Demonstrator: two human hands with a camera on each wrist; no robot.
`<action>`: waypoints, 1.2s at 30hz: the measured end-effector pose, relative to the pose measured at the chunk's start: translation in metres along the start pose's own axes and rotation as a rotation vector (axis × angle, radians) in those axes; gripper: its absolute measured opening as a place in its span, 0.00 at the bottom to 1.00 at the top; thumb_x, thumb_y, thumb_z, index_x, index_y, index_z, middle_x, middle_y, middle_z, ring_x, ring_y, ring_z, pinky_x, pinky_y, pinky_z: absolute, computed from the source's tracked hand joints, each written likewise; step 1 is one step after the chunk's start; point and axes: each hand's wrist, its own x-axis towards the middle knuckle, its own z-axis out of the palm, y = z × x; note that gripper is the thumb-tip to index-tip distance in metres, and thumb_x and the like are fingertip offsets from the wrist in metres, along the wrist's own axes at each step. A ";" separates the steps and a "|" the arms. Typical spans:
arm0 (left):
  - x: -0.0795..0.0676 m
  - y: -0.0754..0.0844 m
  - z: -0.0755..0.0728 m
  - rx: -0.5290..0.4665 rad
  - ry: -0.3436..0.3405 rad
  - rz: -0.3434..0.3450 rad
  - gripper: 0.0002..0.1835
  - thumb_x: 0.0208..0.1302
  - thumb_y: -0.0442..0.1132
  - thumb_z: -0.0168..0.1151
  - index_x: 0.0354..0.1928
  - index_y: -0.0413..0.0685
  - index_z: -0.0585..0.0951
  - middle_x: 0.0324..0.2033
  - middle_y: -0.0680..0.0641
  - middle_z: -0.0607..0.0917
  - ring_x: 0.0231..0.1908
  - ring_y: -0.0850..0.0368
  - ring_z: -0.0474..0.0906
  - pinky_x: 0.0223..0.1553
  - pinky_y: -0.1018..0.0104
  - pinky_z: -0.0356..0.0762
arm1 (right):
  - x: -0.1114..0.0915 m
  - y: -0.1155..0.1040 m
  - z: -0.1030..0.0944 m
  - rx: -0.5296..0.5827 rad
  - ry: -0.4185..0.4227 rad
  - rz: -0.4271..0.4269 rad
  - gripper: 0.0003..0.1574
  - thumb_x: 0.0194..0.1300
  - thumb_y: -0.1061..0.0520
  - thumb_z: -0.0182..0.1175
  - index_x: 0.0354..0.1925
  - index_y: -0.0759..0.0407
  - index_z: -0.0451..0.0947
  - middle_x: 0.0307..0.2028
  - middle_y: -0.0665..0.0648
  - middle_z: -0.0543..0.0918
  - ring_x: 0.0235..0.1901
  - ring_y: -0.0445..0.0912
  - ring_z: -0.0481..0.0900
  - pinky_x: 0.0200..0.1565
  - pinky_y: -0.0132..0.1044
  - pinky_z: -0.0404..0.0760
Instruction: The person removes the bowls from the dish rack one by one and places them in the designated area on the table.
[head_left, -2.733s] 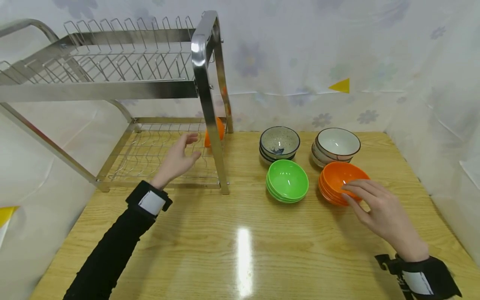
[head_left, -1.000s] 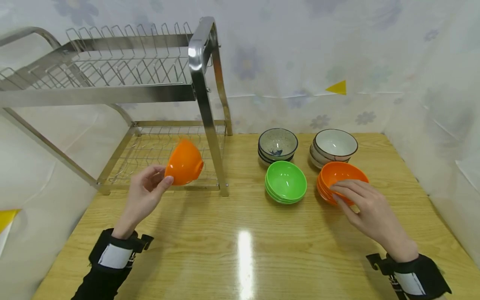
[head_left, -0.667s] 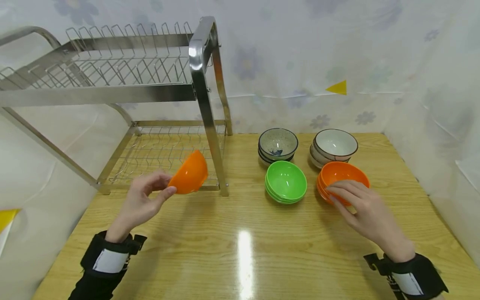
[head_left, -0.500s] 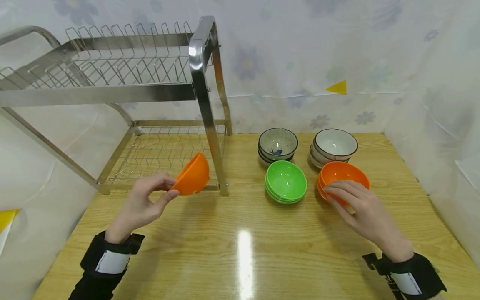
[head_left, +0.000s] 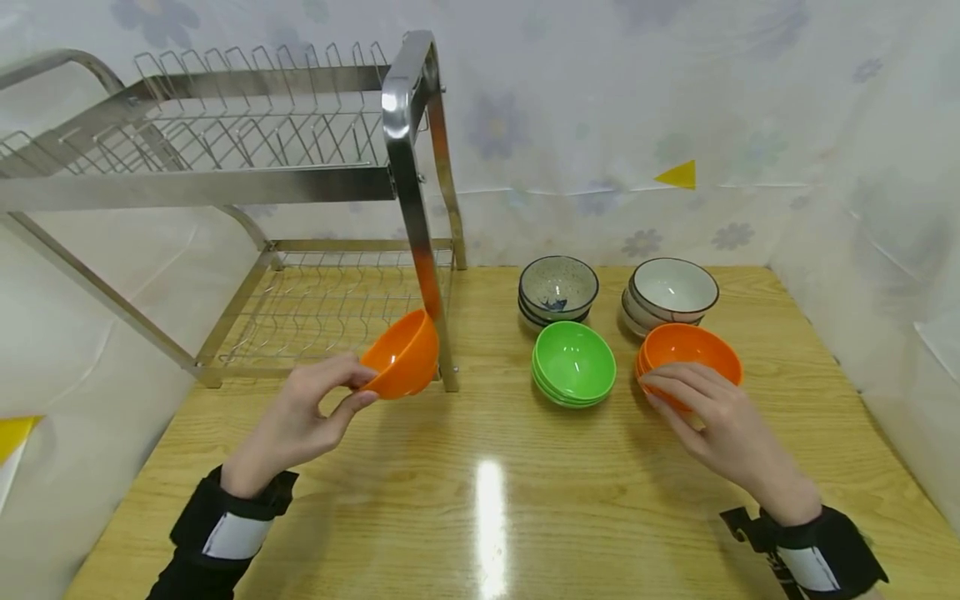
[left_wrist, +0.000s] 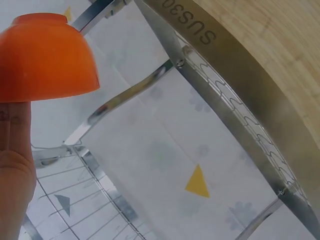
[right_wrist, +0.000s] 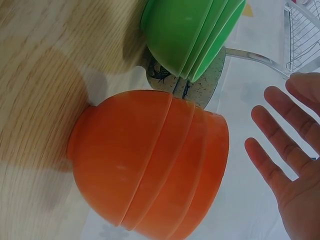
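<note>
My left hand (head_left: 311,417) pinches the rim of an orange bowl (head_left: 408,358) between thumb and fingers. The bowl is tilted and raised in front of the rack's right front post; in the left wrist view the same bowl (left_wrist: 47,60) shows its outer wall and foot. Over the near side of a stack of orange bowls (head_left: 693,350) hovers my right hand (head_left: 723,429), its fingers loosely bent with nothing in them. From the right wrist view, that hand (right_wrist: 295,150) is apart from the orange stack (right_wrist: 150,160), fingers spread.
A steel two-tier dish rack (head_left: 277,183) stands at the left, its wire lower shelf (head_left: 322,304) bare. Stacked green bowls (head_left: 573,362) sit beside the orange stack. Behind them are stacks of speckled grey bowls (head_left: 558,287) and white bowls (head_left: 675,287). Wooden table (head_left: 405,517) beneath.
My left hand has taken the orange bowl from the rack's lower shelf, brought it forward, turned it more upright and moved it right. My right hand has drifted slightly left over the orange stack.
</note>
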 end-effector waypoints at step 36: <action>0.026 0.027 0.014 0.093 -0.074 0.119 0.18 0.74 0.47 0.46 0.41 0.40 0.79 0.35 0.46 0.82 0.28 0.59 0.75 0.27 0.65 0.82 | 0.000 -0.001 0.002 0.023 0.000 0.000 0.28 0.74 0.42 0.46 0.41 0.63 0.83 0.40 0.55 0.85 0.42 0.48 0.79 0.58 0.25 0.66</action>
